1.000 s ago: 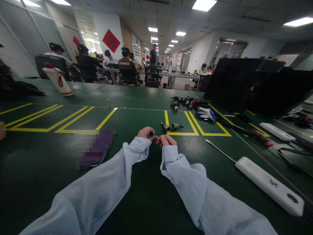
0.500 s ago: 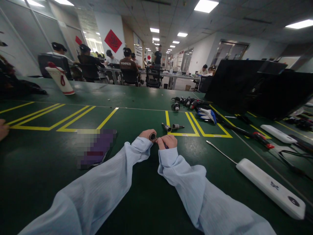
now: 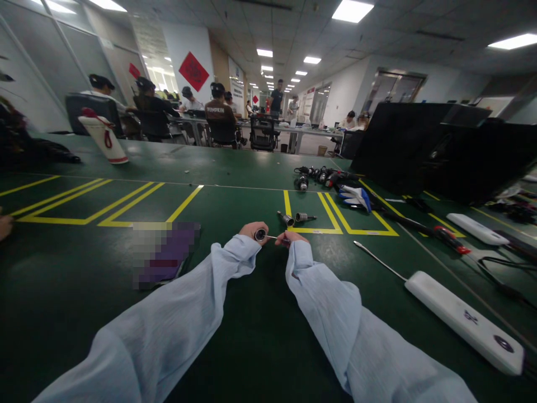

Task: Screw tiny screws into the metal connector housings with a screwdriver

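My left hand (image 3: 251,229) is closed around a round metal socket (image 3: 260,234), its dark open end turned toward me. A thin metal shaft (image 3: 272,237) runs from beside the socket to my right hand (image 3: 292,239). My right fingers pinch what looks like a small screwdriver, its handle mostly hidden by them. Whether the shaft's tip touches the socket cannot be made out. Just beyond my hands lie two similar metal sockets, one tilted (image 3: 286,219) across the yellow tape and one with a thin shank (image 3: 305,217) pointing right.
A purple pixelated object (image 3: 172,254) lies left of my arms. On the right are a white power bank (image 3: 465,322) with a cable, a red-black tool (image 3: 451,239), a glove (image 3: 354,198) and dark monitors (image 3: 403,151). Another person's hand (image 3: 5,225) shows at the left edge.
My right hand has moved a little to the right, away from my left hand, baring more of the thin shaft. The left hand with the socket has barely shifted.
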Tool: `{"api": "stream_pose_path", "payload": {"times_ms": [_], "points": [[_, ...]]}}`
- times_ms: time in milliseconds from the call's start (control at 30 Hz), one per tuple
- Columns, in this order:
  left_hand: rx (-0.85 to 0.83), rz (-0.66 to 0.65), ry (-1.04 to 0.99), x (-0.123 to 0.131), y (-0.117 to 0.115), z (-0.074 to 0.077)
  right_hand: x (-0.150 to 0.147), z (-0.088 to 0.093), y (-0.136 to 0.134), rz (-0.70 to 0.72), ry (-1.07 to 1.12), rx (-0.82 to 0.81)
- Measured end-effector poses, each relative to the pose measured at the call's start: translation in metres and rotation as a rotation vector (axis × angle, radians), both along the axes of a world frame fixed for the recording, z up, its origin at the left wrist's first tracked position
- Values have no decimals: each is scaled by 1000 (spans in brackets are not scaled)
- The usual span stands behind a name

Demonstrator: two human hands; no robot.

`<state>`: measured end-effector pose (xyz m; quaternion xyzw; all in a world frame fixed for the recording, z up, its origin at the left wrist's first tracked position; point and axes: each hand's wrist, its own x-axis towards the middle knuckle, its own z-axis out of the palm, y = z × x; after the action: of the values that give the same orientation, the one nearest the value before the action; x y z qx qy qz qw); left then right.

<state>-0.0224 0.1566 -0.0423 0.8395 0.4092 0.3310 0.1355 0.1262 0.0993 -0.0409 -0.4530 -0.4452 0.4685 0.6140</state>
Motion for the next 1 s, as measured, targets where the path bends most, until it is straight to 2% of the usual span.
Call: {"api": "stream_pose_path", "payload": {"times_ms": [300,533,700,1000], "points": [[3,42,50,0,2,-1,-2,6,-6,4,-50,54],[6,19,14,-1,-1,2,-1,-5,7,62,117,-78],[0,16,-21,-2,-1,2,-4,-11,13,89,177,-89],[10,86,32,-1,0,2,-5,1,-2,-11,70,16]]}}
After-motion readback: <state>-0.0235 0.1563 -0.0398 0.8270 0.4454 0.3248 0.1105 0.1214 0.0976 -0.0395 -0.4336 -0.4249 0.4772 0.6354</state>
